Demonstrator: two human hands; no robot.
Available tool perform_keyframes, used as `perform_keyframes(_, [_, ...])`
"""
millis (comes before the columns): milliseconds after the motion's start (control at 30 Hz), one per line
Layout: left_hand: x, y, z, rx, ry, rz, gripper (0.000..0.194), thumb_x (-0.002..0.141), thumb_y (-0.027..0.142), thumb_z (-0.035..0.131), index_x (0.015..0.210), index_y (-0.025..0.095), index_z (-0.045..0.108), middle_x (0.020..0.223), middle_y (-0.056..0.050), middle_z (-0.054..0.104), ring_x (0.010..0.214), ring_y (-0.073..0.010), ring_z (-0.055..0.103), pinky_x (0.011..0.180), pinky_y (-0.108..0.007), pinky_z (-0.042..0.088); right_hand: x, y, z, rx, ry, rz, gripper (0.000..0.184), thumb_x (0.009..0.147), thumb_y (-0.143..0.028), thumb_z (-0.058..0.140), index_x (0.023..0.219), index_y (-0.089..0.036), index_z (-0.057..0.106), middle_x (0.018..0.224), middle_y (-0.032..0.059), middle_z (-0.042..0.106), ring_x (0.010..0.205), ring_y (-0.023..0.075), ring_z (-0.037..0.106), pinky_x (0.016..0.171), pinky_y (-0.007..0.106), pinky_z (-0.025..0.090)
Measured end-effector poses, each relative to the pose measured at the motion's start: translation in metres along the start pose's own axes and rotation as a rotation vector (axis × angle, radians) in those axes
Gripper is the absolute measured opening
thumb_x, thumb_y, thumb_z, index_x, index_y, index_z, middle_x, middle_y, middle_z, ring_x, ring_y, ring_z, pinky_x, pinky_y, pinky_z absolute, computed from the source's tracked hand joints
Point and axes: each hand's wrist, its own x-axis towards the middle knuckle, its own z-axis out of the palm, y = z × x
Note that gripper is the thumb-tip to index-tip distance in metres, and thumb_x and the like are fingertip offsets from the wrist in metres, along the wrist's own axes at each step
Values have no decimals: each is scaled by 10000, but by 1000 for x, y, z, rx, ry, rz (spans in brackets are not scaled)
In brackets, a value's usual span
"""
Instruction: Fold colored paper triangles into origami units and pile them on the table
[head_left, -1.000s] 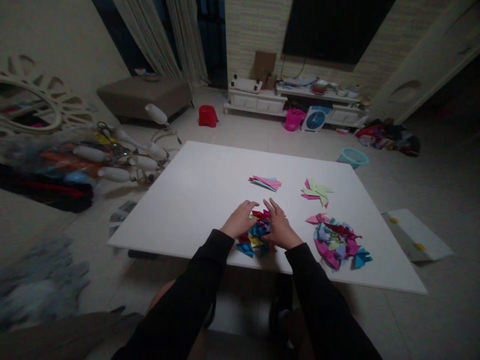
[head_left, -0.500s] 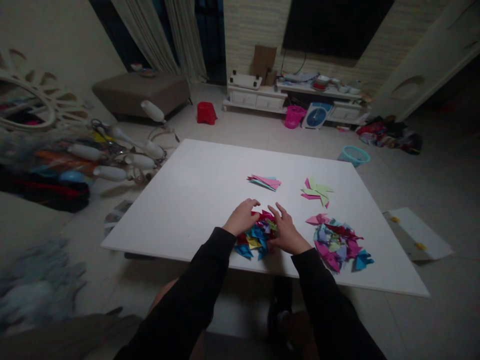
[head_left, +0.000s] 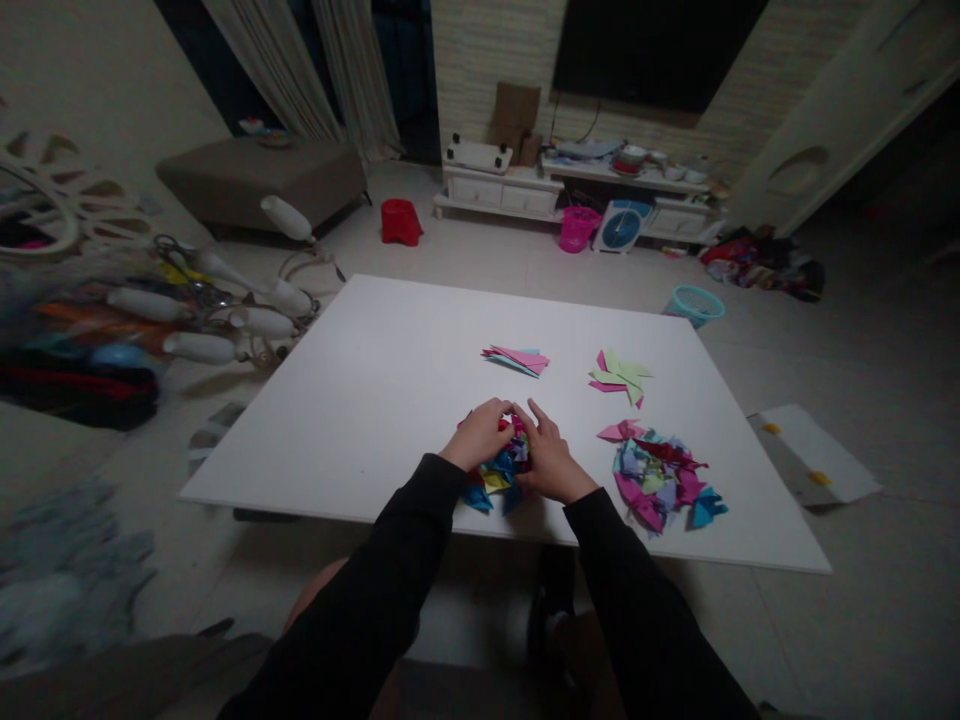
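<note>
A small heap of folded coloured paper pieces (head_left: pixel 495 480) lies near the front edge of the white table (head_left: pixel 390 390). My left hand (head_left: pixel 480 437) rests on its left side with the fingers curled over the pieces. On the right side my right hand (head_left: pixel 549 460) presses in, fingers bent round the heap. Both hands cup the heap between them, fingertips almost meeting at the top. Black sleeves cover both arms.
A larger pile of paper pieces (head_left: pixel 656 480) lies to the right. A pink and blue stack (head_left: pixel 517 358) and a green and pink group (head_left: pixel 620 375) sit further back. A lamp with white shades (head_left: pixel 225 320) lies on the floor left; a teal basket (head_left: pixel 694 303) stands beyond the table.
Both hands have drawn closer together over the heap, squeezing it into a tighter bunch. The view has shifted slightly left.
</note>
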Motion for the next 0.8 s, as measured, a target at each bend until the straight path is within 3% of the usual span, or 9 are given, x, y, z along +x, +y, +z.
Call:
perform_keyframes(333, [-14, 4, -3, 53, 1, -20, 196, 882, 192, 548, 1051, 165, 643, 1054, -92, 653, 1017, -226, 623, 937, -368, 493, -7, -5, 12, 19, 12, -61, 1218, 656, -144, 752, 1590, -362, 2, 1666, 136, 37, 1486, 370, 179, 1086, 616, 357])
perform_keyframes(500, [-9, 0, -4, 85, -21, -1, 191, 877, 172, 545, 1033, 163, 655, 1007, -83, 653, 978, -218, 622, 921, -355, 494, -2, -7, 14, 27, 6, -59, 1234, 640, -88, 725, 1597, -316, -20, 1663, 144, 71, 1492, 355, 174, 1127, 580, 333])
perform_keyframes(800, [3, -8, -6, 23, -22, 28, 281, 841, 138, 553, 1086, 172, 685, 984, -68, 658, 916, -202, 626, 889, -337, 500, 10, 0, 4, 21, -24, 13, 1123, 694, -190, 748, 1582, -366, 83, 1648, 131, 136, 1463, 380, 223, 1050, 607, 386])
